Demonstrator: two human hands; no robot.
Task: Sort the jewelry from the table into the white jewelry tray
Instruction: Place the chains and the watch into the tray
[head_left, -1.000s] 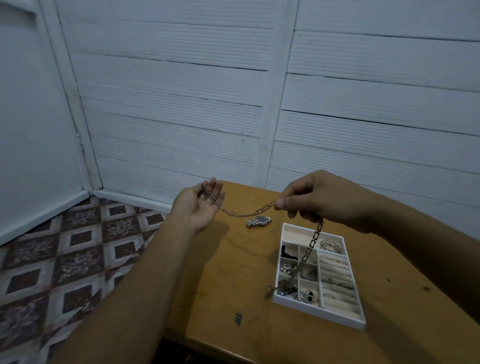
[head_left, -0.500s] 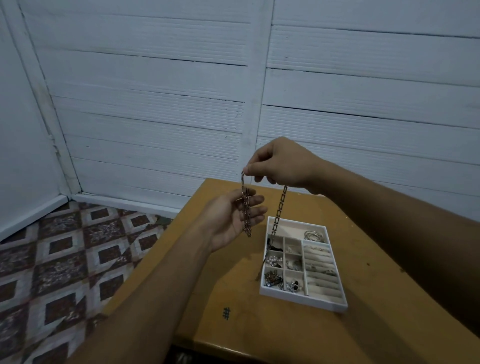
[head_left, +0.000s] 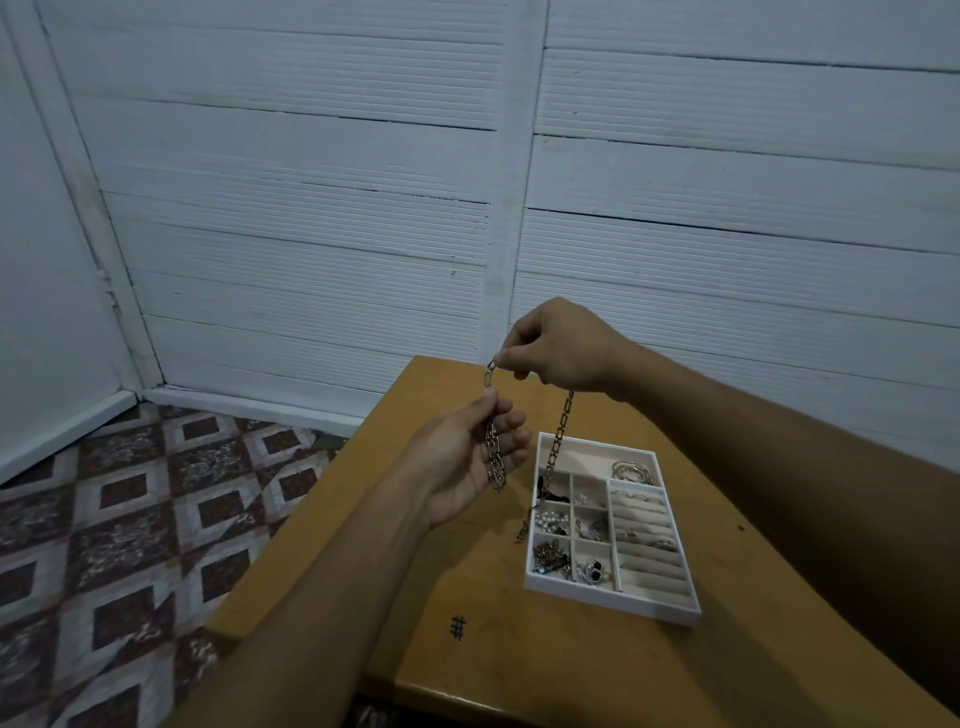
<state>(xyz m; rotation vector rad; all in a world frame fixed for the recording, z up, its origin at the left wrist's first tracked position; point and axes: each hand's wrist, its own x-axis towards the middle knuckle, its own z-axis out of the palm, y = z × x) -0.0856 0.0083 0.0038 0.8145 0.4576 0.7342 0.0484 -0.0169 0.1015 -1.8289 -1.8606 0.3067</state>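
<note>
Wooden table (head_left: 779, 597) bearing jewelry tray (head_left: 613, 601)

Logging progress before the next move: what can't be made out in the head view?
Head view:
- chain: middle stretch hidden by curled fingers of the right hand.
- left hand: whether it grips the chain or merely cradles it is unclear.
- white jewelry tray: small pieces too tiny and dim to identify.
- table: partly hidden under both forearms.

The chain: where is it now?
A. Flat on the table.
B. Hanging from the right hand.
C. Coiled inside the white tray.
B: the right hand pinches the chain in the air, one part draping over the left hand, the other dangling above the tray.
</note>
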